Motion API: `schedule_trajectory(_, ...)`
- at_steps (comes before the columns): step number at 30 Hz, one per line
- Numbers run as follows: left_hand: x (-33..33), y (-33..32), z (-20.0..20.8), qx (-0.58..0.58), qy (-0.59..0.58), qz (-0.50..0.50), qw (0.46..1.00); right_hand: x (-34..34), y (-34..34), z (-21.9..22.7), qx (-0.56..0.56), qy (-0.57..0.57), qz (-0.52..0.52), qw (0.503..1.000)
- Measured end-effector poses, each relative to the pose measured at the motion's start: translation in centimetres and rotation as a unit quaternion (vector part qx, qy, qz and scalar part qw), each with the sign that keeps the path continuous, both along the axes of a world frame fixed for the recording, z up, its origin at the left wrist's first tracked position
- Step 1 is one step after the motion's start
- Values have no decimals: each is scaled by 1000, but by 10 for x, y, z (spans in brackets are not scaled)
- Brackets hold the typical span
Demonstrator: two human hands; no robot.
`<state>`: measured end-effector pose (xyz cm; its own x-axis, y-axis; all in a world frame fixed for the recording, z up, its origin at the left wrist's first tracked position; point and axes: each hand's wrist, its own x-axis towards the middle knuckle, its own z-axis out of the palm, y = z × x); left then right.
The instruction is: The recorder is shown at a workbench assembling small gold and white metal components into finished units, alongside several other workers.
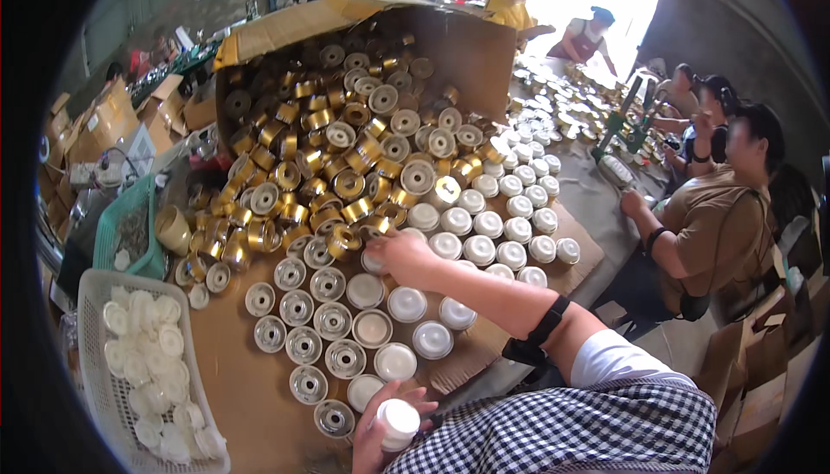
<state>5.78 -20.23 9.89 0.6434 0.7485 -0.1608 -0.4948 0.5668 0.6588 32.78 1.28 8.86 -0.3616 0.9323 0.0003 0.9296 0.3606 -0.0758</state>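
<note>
My left hand [373, 429] is at the near edge, its fingers curled round a white round cap [399, 420] with its smooth top facing up. My right hand [403, 258] reaches across the table to where the gold pile meets the rows, its fingers bent down; what they grip is hidden. Beside it lie gold-sided round caps [343, 239]. Below it, rows of open silver-lined caps [333, 321] stand on cardboard, next to white-topped caps [407, 304].
A large cardboard box [475, 63] lies on its side, spilling gold caps. At left stand a white basket [93, 353] of translucent white discs and a green basket [158, 258]. A co-worker [713, 206] sits at right near a green hand press [624, 124]; other people work farther back.
</note>
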Motion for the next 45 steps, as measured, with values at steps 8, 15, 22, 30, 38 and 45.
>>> schedule_trajectory(8,0,-6,1,44,8,61,997,-21,-70,66,-9,293,122,948)
schedule_trajectory(15,2,-3,-17,28,-6,123,992,-62,-131,72,-236,387,375,809)
schedule_trajectory(22,-2,-13,-20,-54,52,171,982,-76,-146,86,-160,361,379,837)
schedule_trajectory(30,-16,-14,-15,-43,-128,129,982,-91,-132,83,-292,402,251,831)
schedule_trajectory(38,-28,-5,-18,-41,-135,66,988,-103,-112,85,-174,362,213,891)
schedule_trajectory(45,-28,-4,-30,-29,-188,35,981,-101,-91,48,-26,319,157,934)
